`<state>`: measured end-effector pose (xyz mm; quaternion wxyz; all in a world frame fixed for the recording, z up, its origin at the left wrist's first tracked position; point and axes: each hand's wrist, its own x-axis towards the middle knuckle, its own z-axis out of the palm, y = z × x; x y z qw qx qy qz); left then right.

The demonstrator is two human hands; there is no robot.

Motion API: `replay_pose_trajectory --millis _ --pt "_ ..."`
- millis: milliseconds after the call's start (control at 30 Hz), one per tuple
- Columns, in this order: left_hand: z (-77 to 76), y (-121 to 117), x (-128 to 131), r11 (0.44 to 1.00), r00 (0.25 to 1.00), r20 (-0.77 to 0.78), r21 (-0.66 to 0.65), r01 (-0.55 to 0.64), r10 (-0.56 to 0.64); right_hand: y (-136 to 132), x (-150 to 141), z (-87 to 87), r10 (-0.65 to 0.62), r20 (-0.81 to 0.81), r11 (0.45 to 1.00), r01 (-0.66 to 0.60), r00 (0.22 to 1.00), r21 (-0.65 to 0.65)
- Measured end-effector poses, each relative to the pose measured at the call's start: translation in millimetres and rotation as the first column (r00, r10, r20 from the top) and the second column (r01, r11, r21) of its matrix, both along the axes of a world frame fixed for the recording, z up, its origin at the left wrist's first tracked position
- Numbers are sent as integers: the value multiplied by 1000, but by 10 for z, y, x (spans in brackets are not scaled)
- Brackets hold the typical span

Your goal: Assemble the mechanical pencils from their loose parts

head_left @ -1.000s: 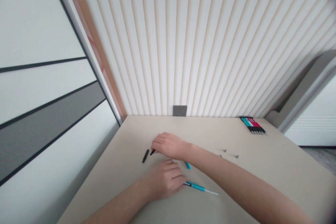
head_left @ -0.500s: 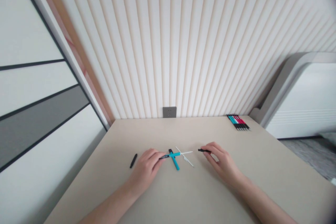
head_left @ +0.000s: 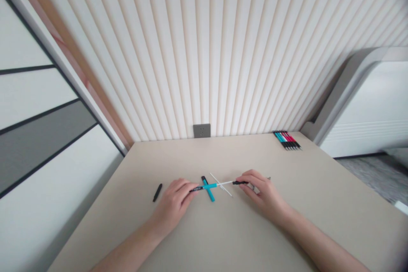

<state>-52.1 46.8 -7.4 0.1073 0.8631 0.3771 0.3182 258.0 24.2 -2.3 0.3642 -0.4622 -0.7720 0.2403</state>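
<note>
My left hand [head_left: 174,200] pinches the black end of a teal pen body [head_left: 208,186] with a thin white refill sticking out to the right. My right hand [head_left: 263,193] pinches a small black pen tip piece [head_left: 239,182] right at the end of that refill. Under the held pen lie a second teal and black pen barrel [head_left: 208,189] and a loose white refill [head_left: 223,188], crossing it on the beige table [head_left: 223,238]. A black pen cap [head_left: 157,192] lies apart, left of my left hand.
A row of several teal, red and black pens [head_left: 287,140] lies at the table's back right. A grey wall socket [head_left: 202,130] sits at the back edge, below a ribbed wall. A small metal piece [head_left: 269,178] shows behind my right hand.
My right hand came back from the left with the black tip piece and brought it to the refill's end. My left hand lifted the teal pen toward the middle.
</note>
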Motion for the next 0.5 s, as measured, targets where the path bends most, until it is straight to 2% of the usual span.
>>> replay_pose_trajectory --millis 333,500 --pt "37 -14 16 1000 1000 -6 15 -2 2 -3 12 43 -31 -6 999 31 999 -27" --pt "65 -31 28 999 999 -17 32 36 -36 -11 -67 6 33 -10 999 -33 999 31"
